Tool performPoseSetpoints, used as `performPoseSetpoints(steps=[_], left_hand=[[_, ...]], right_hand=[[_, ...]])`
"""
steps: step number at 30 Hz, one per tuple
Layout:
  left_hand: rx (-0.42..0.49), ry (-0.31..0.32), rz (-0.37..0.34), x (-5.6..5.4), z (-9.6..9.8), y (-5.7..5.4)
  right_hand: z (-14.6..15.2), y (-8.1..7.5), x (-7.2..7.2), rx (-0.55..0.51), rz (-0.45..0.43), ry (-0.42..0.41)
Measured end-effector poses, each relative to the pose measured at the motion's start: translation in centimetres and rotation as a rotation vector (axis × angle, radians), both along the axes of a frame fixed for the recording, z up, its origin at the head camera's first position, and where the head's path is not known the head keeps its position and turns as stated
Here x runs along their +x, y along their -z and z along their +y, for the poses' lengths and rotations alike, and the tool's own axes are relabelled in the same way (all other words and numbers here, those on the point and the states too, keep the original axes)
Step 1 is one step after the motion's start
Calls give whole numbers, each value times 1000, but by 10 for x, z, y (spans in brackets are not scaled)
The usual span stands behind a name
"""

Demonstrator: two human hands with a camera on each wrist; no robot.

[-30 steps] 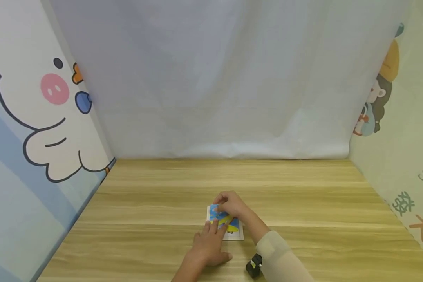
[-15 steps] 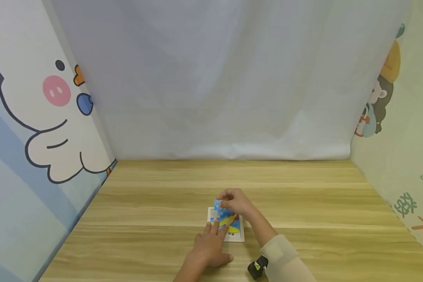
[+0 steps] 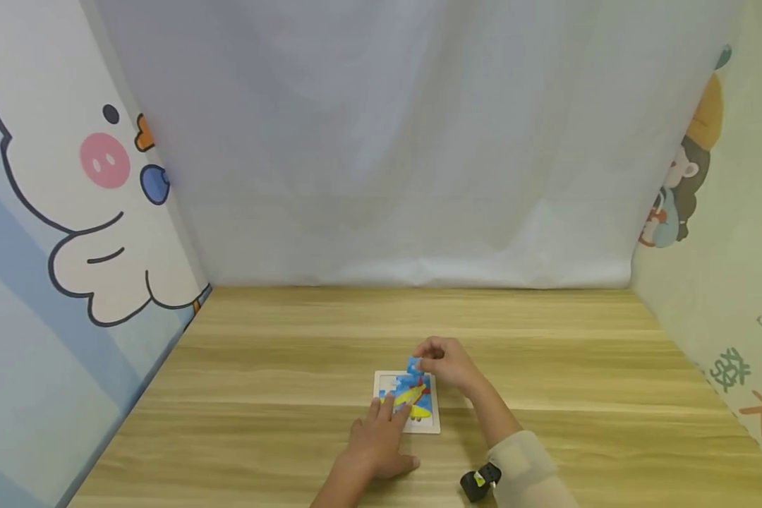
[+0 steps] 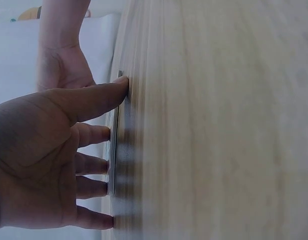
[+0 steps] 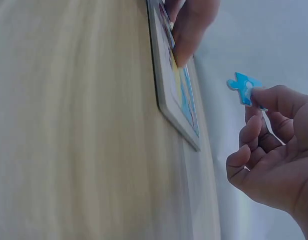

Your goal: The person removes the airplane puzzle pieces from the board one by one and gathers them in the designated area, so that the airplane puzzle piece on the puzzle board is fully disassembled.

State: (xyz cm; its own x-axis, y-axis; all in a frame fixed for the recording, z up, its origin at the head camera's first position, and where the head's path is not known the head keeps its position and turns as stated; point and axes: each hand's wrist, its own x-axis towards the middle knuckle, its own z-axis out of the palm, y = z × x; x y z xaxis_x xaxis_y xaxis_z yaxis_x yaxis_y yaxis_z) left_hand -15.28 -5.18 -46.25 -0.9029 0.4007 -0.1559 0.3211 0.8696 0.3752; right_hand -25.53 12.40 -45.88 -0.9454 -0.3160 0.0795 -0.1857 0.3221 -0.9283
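A small jigsaw puzzle with a white frame and a blue and yellow aeroplane picture lies flat on the table. At its top left corner a pale gap shows where the backing is bare. My left hand rests on the near left part of the puzzle, its straight fingers touching the surface; in the left wrist view the board is edge-on under the fingertips. Above the far edge of the board, my right hand pinches a blue puzzle piece between thumb and fingers, clear of the puzzle.
A black device is strapped by the right sleeve. The wood-grain table extends around the puzzle to a white curtain at the back. Printed panels stand at left and right.
My right hand has lifted the blue piece out of the puzzle's top left corner and carried it up and to the right. The left hand has stayed on the board.
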Motion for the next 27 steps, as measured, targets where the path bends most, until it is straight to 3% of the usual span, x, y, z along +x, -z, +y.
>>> performPoseSetpoints(steps=[15,20,27], left_hand=[[-15,-7,10,2,2,-3],[-32,-7,21,1,3,-3],[-49,4,43,-1,3,-2]], right_hand=[[38,5,-11,-20,-25,91],[50,7,-21,-18,-32,128],[58,17,-40,33,-110,185]])
